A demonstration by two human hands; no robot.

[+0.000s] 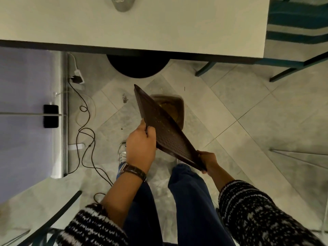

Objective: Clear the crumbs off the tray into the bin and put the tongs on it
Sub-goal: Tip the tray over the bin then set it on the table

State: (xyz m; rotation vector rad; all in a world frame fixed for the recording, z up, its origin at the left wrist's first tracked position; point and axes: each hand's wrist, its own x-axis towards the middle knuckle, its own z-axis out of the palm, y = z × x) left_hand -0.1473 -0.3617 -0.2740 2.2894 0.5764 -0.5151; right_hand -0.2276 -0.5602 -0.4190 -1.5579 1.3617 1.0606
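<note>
A dark brown textured tray (165,128) is tilted steeply on edge above a small brown bin (179,107) that stands on the tiled floor. A few pale crumbs cling to the tray's surface. My left hand (141,146) grips the tray's near left edge, a watch on its wrist. My right hand (207,161) holds the tray's lower right corner. Yellowish scraps lie inside the bin, which the tray partly hides. No tongs are in view.
A white table (134,23) spans the top, with a black round base (138,66) beneath it. Black cables (85,125) trail over the floor at left beside a metal post. Teal chairs (292,32) stand at right. My legs and a shoe are below.
</note>
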